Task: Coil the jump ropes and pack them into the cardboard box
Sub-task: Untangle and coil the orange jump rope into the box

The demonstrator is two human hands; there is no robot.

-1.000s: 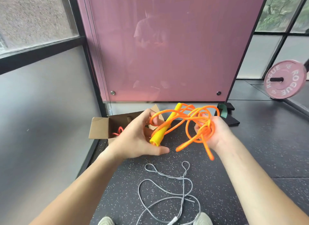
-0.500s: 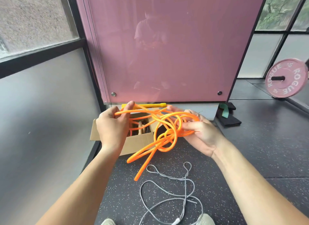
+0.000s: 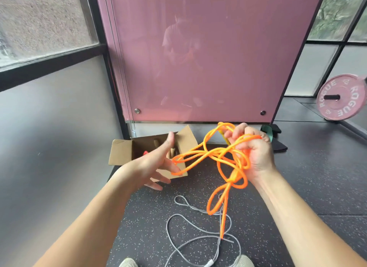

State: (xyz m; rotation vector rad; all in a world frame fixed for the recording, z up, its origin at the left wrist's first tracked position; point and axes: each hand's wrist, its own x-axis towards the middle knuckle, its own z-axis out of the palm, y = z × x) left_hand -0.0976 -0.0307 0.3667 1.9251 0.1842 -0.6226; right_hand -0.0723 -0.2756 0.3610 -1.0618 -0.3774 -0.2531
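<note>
My right hand point(image 3: 258, 157) grips the rope point(image 3: 208, 153) bundle, right of the box point(image 3: 121, 151); loops run sideways toward my left hand point(image 3: 156, 163), fingers spread, nearer the box.

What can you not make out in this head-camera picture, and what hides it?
Cardboard box contents: head view, mostly behind the left hand and box walls.
Yellow handle of the orange jump rope: largely covered by the right hand.
Grey jump rope: handle end cut off by the bottom edge.
</note>
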